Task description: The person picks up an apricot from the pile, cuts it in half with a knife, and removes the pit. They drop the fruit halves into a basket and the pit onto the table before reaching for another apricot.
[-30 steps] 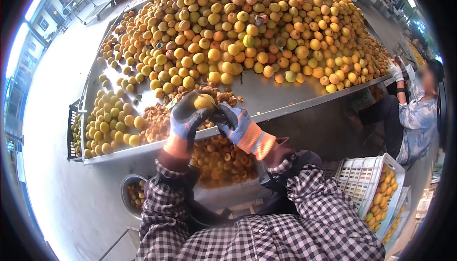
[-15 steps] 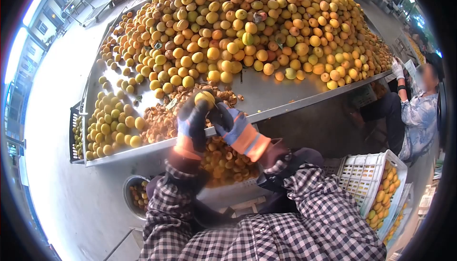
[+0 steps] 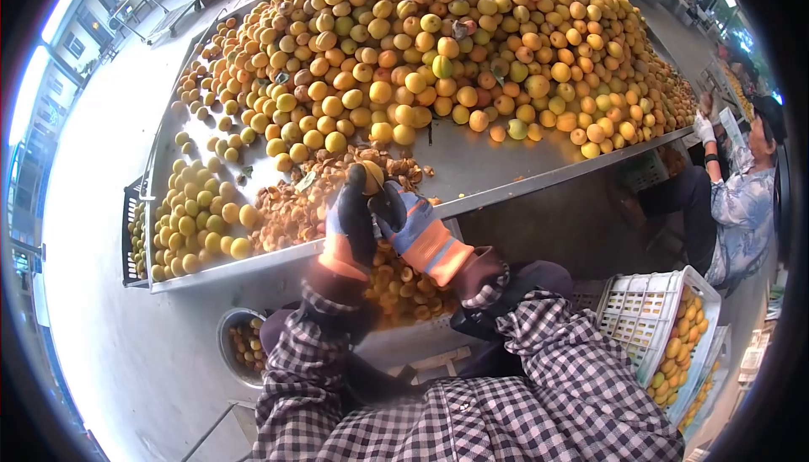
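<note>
Between my two gloved hands is a yellow apricot (image 3: 372, 177), held above the near edge of the metal table (image 3: 472, 201). My left hand (image 3: 350, 209) is closed around its left side. From the right, my right hand (image 3: 403, 216) presses its closed dark fingertips against the fruit; whether they also hold a small tool is hidden. Just beyond the hands lies a heap of brown-orange apricot scraps (image 3: 291, 209). Below the wrists, a container of cut apricots (image 3: 404, 289) shows in part.
A large apricot pile (image 3: 472, 41) covers the table's far side; a smaller group (image 3: 194, 218) lies left. A metal bucket (image 3: 226, 352) stands at lower left, a white crate (image 3: 645, 315) of apricots at right. Another person (image 3: 742, 209) sits by the table's right end.
My hands have turned slightly and shifted a little right, and the apricot now shows less between the fingers. At the right, the other person's head and hand have moved.
</note>
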Demonstrator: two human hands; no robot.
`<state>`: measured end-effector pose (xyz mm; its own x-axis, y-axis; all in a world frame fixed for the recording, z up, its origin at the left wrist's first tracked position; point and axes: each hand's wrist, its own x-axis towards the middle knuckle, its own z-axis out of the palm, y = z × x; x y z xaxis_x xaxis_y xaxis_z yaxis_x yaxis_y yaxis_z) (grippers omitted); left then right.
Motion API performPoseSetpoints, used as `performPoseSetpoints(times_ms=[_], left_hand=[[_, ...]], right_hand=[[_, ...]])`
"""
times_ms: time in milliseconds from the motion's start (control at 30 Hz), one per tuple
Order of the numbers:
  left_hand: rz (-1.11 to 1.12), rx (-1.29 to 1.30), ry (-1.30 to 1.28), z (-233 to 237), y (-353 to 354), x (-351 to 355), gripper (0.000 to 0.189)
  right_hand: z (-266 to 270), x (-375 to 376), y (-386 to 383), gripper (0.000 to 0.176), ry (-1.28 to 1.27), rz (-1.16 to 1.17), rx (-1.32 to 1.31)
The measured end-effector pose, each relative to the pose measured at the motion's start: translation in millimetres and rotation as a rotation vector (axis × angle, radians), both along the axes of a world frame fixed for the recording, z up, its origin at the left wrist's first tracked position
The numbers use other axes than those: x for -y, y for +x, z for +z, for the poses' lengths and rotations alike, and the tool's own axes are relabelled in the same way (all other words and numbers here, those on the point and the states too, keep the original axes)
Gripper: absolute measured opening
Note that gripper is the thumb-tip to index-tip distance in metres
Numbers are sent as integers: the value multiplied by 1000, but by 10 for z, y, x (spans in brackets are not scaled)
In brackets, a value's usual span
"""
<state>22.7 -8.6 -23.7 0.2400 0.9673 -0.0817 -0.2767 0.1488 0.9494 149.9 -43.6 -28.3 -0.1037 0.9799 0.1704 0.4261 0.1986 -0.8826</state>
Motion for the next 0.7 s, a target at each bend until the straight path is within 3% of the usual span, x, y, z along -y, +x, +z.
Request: performPoseSetpoints(times_ms=[67,100,200,267,367,467,533,700], left_hand=[[-2,533,-423,-46,85,41,44],[-76,561,-392,-40,60,38,46],[-63,489,-312,7,30,20,44],[6,409,-277,46,30,26,42],[3,310,-208,9,-11,-2,42],[-7,354,-213,-37,53,17,42],[154,521,-304,-21,161,83,41],[142,383,-299,-44,-24,10,42]], right_hand=[[-66,-7,-45,34,-49,-51,-36],[-85,-9,-46,34,-50,-53,-35],[-13,-45,-42,41,-24,-64,41],[62,-75,-9,50,-189,-35,258],[54,-83,-1,51,-143,-59,355],[124,-64,-32,55,-144,-67,384],[29,-108,-85,54,-179,-64,365],[74,-133,-53,53,-195,-31,376]])
